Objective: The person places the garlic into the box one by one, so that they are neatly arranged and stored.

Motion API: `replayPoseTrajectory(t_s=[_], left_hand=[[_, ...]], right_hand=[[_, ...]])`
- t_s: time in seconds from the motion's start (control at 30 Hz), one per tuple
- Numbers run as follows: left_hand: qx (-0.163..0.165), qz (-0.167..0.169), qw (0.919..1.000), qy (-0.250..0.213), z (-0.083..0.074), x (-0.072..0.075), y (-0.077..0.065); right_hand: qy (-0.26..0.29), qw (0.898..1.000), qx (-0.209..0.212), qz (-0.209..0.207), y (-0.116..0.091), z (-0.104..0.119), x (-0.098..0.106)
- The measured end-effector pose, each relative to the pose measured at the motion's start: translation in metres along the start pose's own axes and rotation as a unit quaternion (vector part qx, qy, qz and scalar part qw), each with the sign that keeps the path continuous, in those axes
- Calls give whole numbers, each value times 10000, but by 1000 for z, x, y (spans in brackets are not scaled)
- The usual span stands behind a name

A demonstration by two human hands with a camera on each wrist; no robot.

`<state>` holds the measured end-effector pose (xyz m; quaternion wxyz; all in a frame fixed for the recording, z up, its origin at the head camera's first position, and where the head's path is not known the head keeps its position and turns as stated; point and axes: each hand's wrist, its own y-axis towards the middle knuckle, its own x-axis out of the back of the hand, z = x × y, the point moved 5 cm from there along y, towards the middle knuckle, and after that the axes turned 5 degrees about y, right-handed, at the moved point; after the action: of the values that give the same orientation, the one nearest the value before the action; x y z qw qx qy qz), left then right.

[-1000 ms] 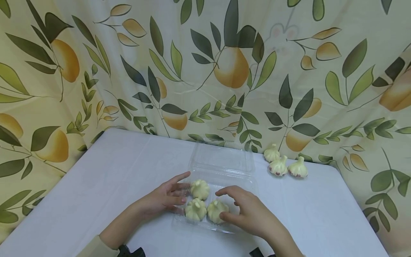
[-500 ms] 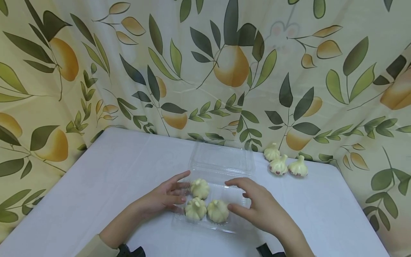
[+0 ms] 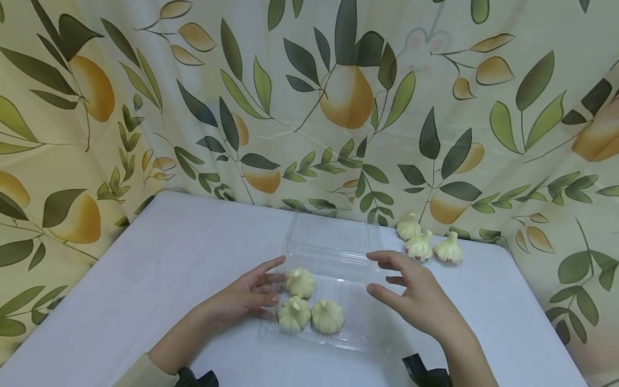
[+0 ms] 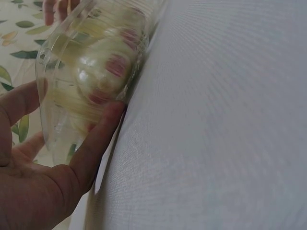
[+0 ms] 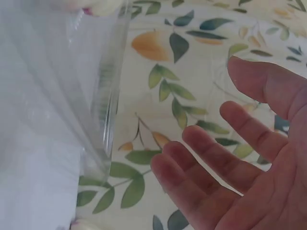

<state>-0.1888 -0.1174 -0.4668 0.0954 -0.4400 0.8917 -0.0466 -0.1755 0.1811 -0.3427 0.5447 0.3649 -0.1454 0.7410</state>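
A clear plastic clamshell container [image 3: 355, 322] lies with its lid [image 3: 333, 234] folded back on the white table. Inside at the left are three garlic bulbs: a far garlic bulb [image 3: 300, 282], a near left bulb [image 3: 293, 313] and one beside it [image 3: 328, 316]. Spread fingers of my left hand [image 3: 251, 293] rest against the container's left wall; the left wrist view shows the fingertips touching the clear plastic [image 4: 53, 110]. My right hand [image 3: 418, 295] hovers over the container's right side, its loosely bent fingers holding nothing. The right wrist view shows those fingers [image 5: 211, 153] apart from the plastic.
Three more garlic bulbs [image 3: 418, 246] with reddish bases sit at the table's back right, beyond my right hand. A leaf-and-fruit patterned curtain [image 3: 309, 107] hangs behind the white table [image 3: 193, 247].
My right hand has drawn away from the near right garlic bulb, moving right and up. That bulb stays in the container. The left hand has kept its place at the wall.
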Motion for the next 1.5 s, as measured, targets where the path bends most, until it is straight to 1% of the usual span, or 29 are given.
replayPoseTrajectory(t_s=[0.13, 0.27, 0.47, 0.8, 1.07, 1.2, 1.5], left_hand=[[-19, 7, 10000, 15, 0, 0, 0], [-4, 18, 10000, -12, 0, 0, 0], [4, 25, 10000, -25, -1, 0, -1], [-3, 52, 10000, 25, -1, 0, 0], [12, 27, 10000, 46, -1, 0, 0], [13, 26, 10000, 62, -2, -1, 0], [22, 14, 10000, 33, -2, -1, -1]], right_hand=[[9, 9999, -59, -161, 1, -9, 10], [-29, 9992, -238, -322, 2, -19, 18], [-129, 9977, -509, -420, 2, -29, 25], [-115, 9947, -772, -665, 2, -45, 35], [-211, 9911, -831, -1022, 1, -56, 40], [-219, 9894, -891, -1128, 1, -61, 42], [-222, 9836, -1221, -1307, 1, -72, 45]])
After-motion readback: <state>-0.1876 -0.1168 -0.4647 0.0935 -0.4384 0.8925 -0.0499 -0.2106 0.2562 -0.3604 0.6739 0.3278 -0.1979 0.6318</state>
